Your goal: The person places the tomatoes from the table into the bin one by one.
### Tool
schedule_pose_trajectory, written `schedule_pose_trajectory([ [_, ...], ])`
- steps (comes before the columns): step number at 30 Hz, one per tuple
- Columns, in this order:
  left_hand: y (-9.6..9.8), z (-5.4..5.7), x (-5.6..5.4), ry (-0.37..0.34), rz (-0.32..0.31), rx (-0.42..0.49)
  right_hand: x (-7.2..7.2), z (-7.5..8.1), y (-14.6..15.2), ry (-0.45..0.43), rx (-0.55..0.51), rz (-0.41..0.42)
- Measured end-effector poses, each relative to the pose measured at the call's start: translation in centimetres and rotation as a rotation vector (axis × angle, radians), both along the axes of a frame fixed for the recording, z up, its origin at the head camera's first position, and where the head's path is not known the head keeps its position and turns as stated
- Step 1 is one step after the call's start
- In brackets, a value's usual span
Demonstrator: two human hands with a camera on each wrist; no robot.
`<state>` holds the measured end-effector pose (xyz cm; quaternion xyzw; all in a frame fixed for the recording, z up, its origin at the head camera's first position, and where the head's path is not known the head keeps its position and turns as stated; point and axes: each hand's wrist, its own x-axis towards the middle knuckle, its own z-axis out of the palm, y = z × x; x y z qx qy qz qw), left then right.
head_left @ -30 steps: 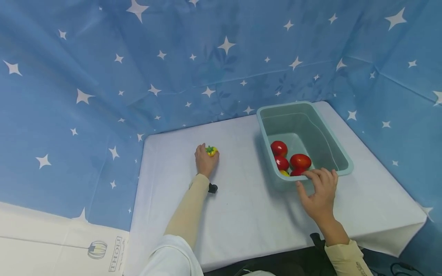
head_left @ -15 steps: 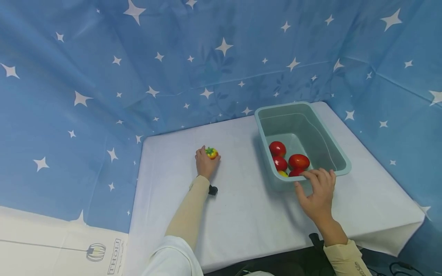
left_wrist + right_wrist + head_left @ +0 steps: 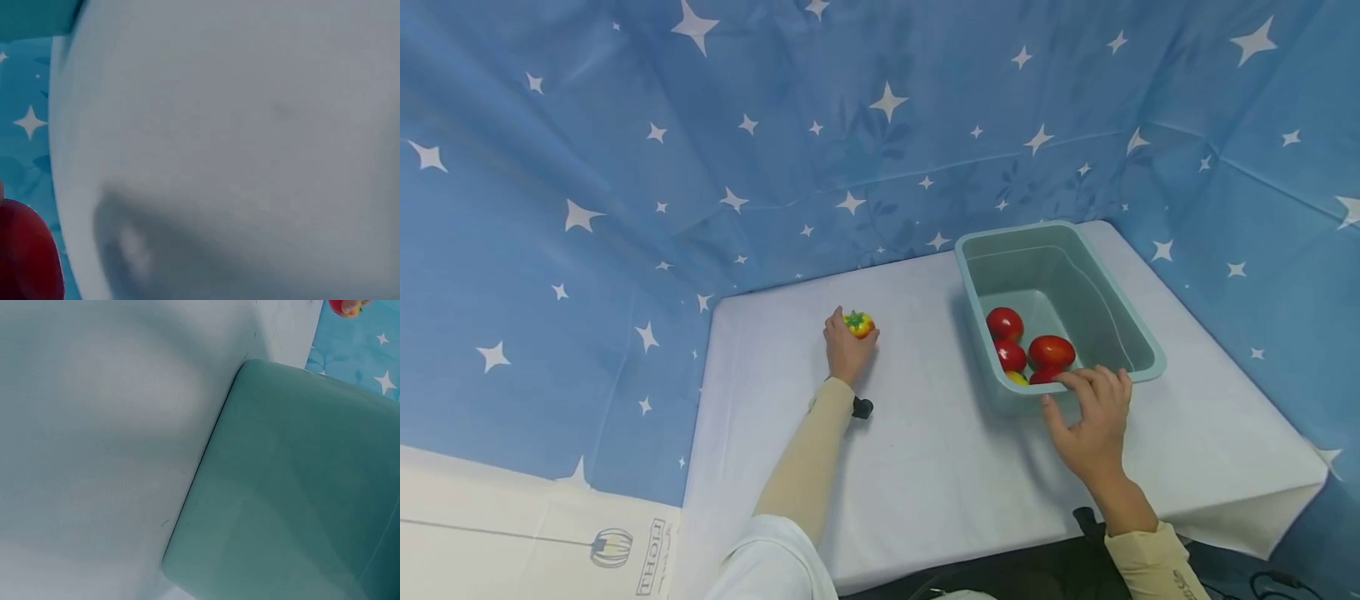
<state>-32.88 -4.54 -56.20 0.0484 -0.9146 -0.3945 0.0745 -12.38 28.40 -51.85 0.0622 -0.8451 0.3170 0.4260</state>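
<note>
My left hand (image 3: 848, 352) holds a red-and-yellow fruit (image 3: 860, 323) with a green leafy top between thumb and fingers, over the left part of the table. Only the red side of this fruit (image 3: 28, 256) appears in the left wrist view, at the lower left corner. Across the table, my right hand (image 3: 1093, 425) grips the near rim of a blue-green plastic bin (image 3: 1131, 292), fingers curled over the edge and thumb outside. The right wrist view shows the outer wall of the bin (image 3: 269, 487), without that hand.
Inside the bin lie several red fruits (image 3: 1051, 352) and a yellow one (image 3: 1017, 377), partly hidden by the near wall. A white cloth (image 3: 925, 467) covers the table. Blue star-patterned curtain (image 3: 775, 150) hangs behind and to the right.
The fruit has turned in my left hand's fingers, so more red shows beside the yellow. My left hand has barely shifted. The right hand and bin stay in place.
</note>
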Motion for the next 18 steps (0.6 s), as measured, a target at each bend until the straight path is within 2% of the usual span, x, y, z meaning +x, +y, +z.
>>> schedule_pose_trajectory([
  [8,2.6,3.5,0.4,0.022,-0.115,0.064,-0.1,-0.1,0.0,0.005,0.003,-0.005],
  [15,4.7,6.2,0.9,0.072,-0.215,0.054,0.0,-0.1,0.0,0.000,0.000,-0.003],
  [18,5.5,7.1,1.2,0.101,-0.277,0.049,0.0,-0.1,-0.1,0.001,0.001,-0.003],
])
